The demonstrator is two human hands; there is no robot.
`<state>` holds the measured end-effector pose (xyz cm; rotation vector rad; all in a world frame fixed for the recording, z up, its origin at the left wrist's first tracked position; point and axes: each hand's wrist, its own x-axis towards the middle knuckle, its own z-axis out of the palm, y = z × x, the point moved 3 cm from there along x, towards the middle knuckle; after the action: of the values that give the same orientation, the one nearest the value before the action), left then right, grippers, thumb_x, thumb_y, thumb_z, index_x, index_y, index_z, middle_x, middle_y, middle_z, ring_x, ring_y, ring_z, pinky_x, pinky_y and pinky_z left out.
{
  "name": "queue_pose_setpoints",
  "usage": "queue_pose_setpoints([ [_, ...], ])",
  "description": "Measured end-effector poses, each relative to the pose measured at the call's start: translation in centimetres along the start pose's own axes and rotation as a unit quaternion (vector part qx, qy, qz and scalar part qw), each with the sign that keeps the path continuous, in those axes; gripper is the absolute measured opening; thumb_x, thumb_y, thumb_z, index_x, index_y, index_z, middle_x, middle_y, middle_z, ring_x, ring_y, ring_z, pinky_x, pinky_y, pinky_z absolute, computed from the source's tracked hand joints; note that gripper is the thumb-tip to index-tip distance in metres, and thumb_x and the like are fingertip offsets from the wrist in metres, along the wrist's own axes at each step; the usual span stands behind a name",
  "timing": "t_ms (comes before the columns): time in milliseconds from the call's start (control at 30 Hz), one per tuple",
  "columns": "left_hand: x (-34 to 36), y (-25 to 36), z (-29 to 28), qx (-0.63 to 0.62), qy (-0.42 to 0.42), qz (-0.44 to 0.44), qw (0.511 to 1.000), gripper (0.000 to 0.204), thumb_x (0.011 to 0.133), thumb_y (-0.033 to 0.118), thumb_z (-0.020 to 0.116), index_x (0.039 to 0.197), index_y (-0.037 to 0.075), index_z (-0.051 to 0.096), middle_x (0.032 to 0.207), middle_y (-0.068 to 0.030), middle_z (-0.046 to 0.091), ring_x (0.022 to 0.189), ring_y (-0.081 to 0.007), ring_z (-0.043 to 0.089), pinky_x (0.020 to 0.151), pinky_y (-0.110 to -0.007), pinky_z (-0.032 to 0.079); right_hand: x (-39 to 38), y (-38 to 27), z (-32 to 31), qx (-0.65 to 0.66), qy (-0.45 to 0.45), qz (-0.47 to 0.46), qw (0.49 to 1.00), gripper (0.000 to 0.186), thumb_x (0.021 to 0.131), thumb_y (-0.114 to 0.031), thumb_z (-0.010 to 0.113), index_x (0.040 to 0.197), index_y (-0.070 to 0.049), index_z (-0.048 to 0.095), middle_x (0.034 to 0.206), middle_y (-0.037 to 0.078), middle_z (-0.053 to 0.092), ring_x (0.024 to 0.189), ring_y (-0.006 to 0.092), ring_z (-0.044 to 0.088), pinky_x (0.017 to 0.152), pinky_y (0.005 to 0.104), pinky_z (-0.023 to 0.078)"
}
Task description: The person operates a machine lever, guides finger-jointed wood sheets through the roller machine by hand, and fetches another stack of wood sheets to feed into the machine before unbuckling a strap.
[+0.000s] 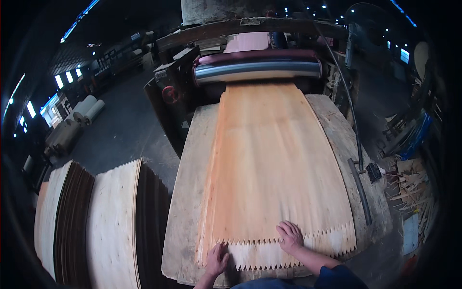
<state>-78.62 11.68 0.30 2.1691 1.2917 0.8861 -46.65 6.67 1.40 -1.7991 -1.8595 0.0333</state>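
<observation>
A stack of long tan wood veneer sheets (274, 159) lies on the worn board table, its far end reaching under the machine's rollers. The top sheet's near edge is cut in zigzag teeth and sits back from the paler toothed sheet (260, 253) beneath it. My left hand (217, 260) is at the near left corner of the top sheet, its fingers curled closed on the toothed edge. My right hand (289, 238) lies palm down on the top sheet near the same edge, fingers stretched out.
Ahead stands a roller machine with a shiny metal roller (260, 68) and a red handwheel (170, 94). A metal bar tool (361, 192) rests on the right of the table (185, 192). Stacked veneer (113, 207) stands at left; wood scraps (414, 192) lie right.
</observation>
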Motion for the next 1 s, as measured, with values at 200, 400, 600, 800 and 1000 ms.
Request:
queue_pose_setpoints([
  [200,0.0,-1.6,0.7,-0.013,-0.060,-0.023,0.998,0.055,0.079,0.017,0.068,0.126,-0.001,0.047,0.119,-0.0181,0.060,0.112,-0.0377,0.055,0.096,-0.044,0.044,0.0,-0.1,0.4,-0.017,0.033,-0.016,0.999,0.049,0.069,-0.011,0.067,0.118,-0.012,0.061,0.127,0.007,0.053,0.125,0.0274,0.046,0.107,0.0449,0.036],
  [400,0.3,-2.3,0.9,-0.016,-0.079,0.001,0.997,0.057,0.078,0.019,0.070,0.126,-0.001,0.046,0.118,-0.0192,0.058,0.111,-0.0382,0.055,0.095,-0.044,0.045,-0.2,-0.5,0.2,-0.027,0.031,-0.013,0.999,0.048,0.071,-0.014,0.067,0.119,-0.012,0.059,0.127,0.007,0.053,0.126,0.0270,0.045,0.108,0.0431,0.034],
  [600,0.6,-1.3,0.6,-0.021,-0.048,0.040,0.998,0.049,0.075,0.013,0.070,0.118,-0.001,0.049,0.101,-0.0201,0.057,0.098,-0.0410,0.057,0.084,-0.044,0.048,-0.9,-0.5,1.2,-0.104,0.047,0.099,0.988,0.062,0.069,-0.019,0.070,0.127,-0.007,0.052,0.136,0.010,0.048,0.130,0.0272,0.039,0.111,0.0422,0.027],
  [800,0.5,-3.2,1.3,-0.034,-0.025,0.059,0.997,0.048,0.076,0.012,0.070,0.118,-0.002,0.052,0.106,-0.0202,0.060,0.103,-0.0388,0.058,0.090,-0.042,0.048,-0.9,-0.9,1.0,-0.095,0.039,0.114,0.988,0.061,0.070,-0.019,0.070,0.126,-0.007,0.051,0.137,0.010,0.047,0.130,0.0265,0.039,0.111,0.0415,0.027],
  [1000,2.0,-4.6,-0.9,-0.153,0.034,-0.112,0.981,0.039,0.079,0.008,0.065,0.116,-0.001,0.057,0.114,-0.0187,0.062,0.104,-0.0362,0.059,0.092,-0.039,0.048,-0.9,-0.6,1.5,-0.085,0.047,0.124,0.988,0.057,0.070,-0.019,0.070,0.124,-0.009,0.053,0.137,0.008,0.048,0.130,0.0252,0.040,0.111,0.0413,0.027],
])
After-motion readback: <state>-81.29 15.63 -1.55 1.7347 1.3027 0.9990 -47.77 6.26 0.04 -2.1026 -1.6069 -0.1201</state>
